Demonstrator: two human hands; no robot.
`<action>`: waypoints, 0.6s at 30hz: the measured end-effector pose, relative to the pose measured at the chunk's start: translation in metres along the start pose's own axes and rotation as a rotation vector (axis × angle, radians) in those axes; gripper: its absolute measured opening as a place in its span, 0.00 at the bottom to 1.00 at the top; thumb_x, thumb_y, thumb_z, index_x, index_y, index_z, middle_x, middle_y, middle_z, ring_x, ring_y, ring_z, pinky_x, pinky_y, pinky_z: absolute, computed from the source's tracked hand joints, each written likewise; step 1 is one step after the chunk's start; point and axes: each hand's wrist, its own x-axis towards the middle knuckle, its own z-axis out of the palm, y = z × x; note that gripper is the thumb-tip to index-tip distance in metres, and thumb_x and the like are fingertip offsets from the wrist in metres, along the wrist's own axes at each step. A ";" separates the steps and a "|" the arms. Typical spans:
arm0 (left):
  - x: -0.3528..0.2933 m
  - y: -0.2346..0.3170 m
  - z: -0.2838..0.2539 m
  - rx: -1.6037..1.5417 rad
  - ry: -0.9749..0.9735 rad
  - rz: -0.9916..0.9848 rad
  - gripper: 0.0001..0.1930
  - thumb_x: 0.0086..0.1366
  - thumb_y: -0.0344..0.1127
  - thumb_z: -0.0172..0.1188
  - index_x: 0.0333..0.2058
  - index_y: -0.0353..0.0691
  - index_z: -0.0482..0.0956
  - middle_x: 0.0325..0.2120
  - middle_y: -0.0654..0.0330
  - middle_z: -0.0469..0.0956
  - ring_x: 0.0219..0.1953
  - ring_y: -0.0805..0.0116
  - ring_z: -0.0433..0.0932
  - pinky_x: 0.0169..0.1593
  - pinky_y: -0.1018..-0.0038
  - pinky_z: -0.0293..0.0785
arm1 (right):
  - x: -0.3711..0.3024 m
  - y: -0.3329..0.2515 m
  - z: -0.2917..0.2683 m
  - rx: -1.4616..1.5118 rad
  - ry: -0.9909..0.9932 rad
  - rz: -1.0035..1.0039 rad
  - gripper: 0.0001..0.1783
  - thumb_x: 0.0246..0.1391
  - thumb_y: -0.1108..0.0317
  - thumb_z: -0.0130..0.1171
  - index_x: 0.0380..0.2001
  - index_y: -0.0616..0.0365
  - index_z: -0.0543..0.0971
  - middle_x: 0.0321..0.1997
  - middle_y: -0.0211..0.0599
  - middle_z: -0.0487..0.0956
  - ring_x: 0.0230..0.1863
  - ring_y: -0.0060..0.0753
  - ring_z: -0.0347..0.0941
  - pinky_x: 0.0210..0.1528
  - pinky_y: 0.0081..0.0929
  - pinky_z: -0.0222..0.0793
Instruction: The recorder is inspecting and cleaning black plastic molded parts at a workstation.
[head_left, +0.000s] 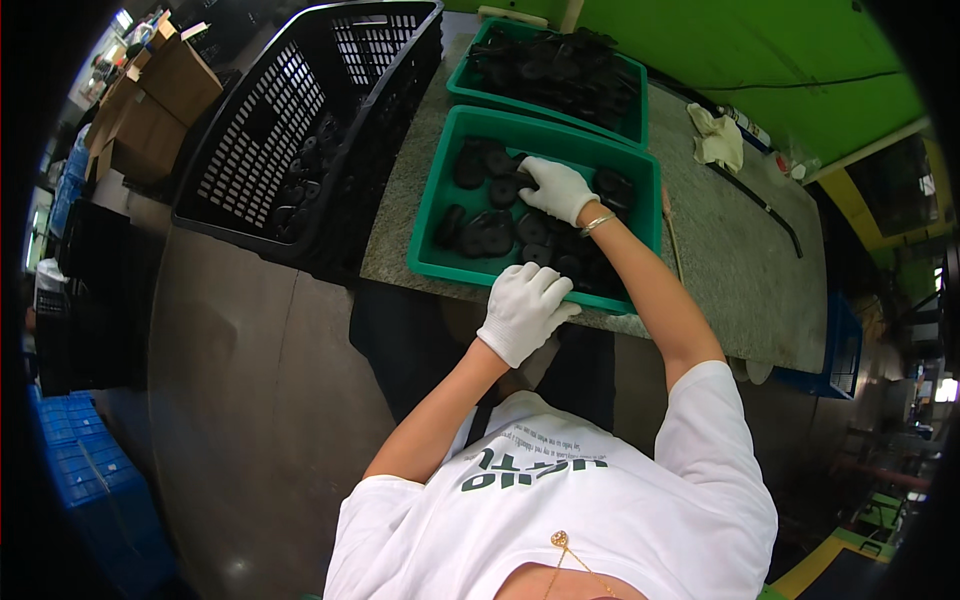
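A green plastic bin (425, 225) in front of me holds several black, rounded parts with holes (487, 233). My right hand (556, 190), in a white glove, reaches inside the bin. Its thumb and fingers close at the edge of one black rounded part (503, 191), partly hidden by the fingertips. My left hand (524, 312), gloved in white too, is bent over the bin's near rim, fingers curled on the edge. Behind stands a second green bin (462, 85), heaped with black parts (560, 75).
Both bins rest on a grey tabletop (745, 270). To the left stands a tall black crate (240, 170) with black parts at its bottom. A white cloth (716, 138), a bottle (745, 124) and a black tube (765, 208) lie at the right. Cardboard boxes (150, 110) sit far left.
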 end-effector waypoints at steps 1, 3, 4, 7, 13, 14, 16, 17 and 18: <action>0.001 0.002 -0.003 -0.063 0.000 -0.033 0.15 0.48 0.35 0.68 0.35 0.41 0.78 0.32 0.61 0.76 0.36 0.62 0.75 0.41 0.67 0.70 | -0.002 0.004 0.000 0.117 0.057 0.031 0.20 0.48 0.63 0.62 0.45 0.55 0.75 0.42 0.44 0.79 0.44 0.50 0.76 0.46 0.40 0.71; 0.003 0.004 -0.011 -0.175 0.178 -0.129 0.15 0.49 0.30 0.67 0.37 0.39 0.78 0.35 0.58 0.76 0.38 0.60 0.75 0.42 0.67 0.71 | -0.012 0.002 -0.007 0.332 0.174 0.066 0.22 0.46 0.61 0.64 0.42 0.62 0.76 0.39 0.50 0.80 0.42 0.49 0.77 0.45 0.36 0.71; 0.005 0.005 -0.015 -0.285 0.354 -0.222 0.15 0.50 0.25 0.66 0.39 0.37 0.77 0.37 0.55 0.76 0.40 0.59 0.76 0.44 0.66 0.72 | -0.021 -0.010 -0.020 0.329 0.170 0.064 0.22 0.46 0.61 0.64 0.42 0.62 0.76 0.39 0.50 0.80 0.42 0.49 0.77 0.45 0.36 0.71; 0.009 0.005 -0.031 -0.342 0.485 -0.489 0.20 0.53 0.19 0.62 0.46 0.36 0.74 0.42 0.54 0.74 0.41 0.65 0.75 0.41 0.75 0.75 | -0.062 -0.043 -0.056 0.448 0.265 0.068 0.21 0.45 0.62 0.66 0.41 0.62 0.77 0.38 0.49 0.81 0.41 0.44 0.79 0.44 0.32 0.72; 0.020 0.003 -0.046 -0.737 0.282 -0.732 0.26 0.53 0.24 0.66 0.52 0.34 0.70 0.43 0.57 0.70 0.39 0.71 0.75 0.41 0.77 0.76 | -0.112 -0.071 -0.071 0.577 0.345 0.016 0.20 0.42 0.74 0.69 0.42 0.62 0.77 0.38 0.41 0.81 0.38 0.33 0.79 0.43 0.25 0.74; 0.021 0.003 -0.048 -0.870 0.197 -0.786 0.27 0.52 0.27 0.67 0.52 0.35 0.71 0.47 0.57 0.68 0.40 0.69 0.75 0.42 0.76 0.76 | -0.116 -0.074 -0.073 0.579 0.346 0.020 0.20 0.42 0.74 0.69 0.42 0.62 0.77 0.38 0.41 0.81 0.38 0.33 0.79 0.43 0.25 0.74; 0.025 0.004 -0.051 -0.876 0.145 -0.775 0.27 0.53 0.27 0.67 0.52 0.33 0.70 0.46 0.58 0.69 0.38 0.72 0.74 0.41 0.77 0.76 | -0.122 -0.081 -0.080 0.566 0.284 0.022 0.20 0.43 0.78 0.67 0.43 0.61 0.78 0.38 0.35 0.82 0.38 0.19 0.76 0.41 0.17 0.72; 0.028 0.004 -0.051 -1.073 0.109 -0.772 0.27 0.54 0.27 0.67 0.53 0.33 0.69 0.45 0.58 0.70 0.39 0.73 0.74 0.41 0.78 0.76 | -0.124 -0.082 -0.079 0.616 0.254 0.005 0.20 0.43 0.78 0.67 0.43 0.62 0.78 0.37 0.34 0.81 0.37 0.19 0.76 0.40 0.18 0.71; 0.031 0.004 -0.053 -1.270 0.072 -0.762 0.27 0.55 0.28 0.67 0.53 0.32 0.69 0.44 0.58 0.72 0.39 0.75 0.74 0.41 0.78 0.76 | -0.125 -0.080 -0.077 0.617 0.257 0.007 0.20 0.43 0.78 0.67 0.43 0.62 0.78 0.37 0.34 0.81 0.37 0.19 0.76 0.40 0.18 0.71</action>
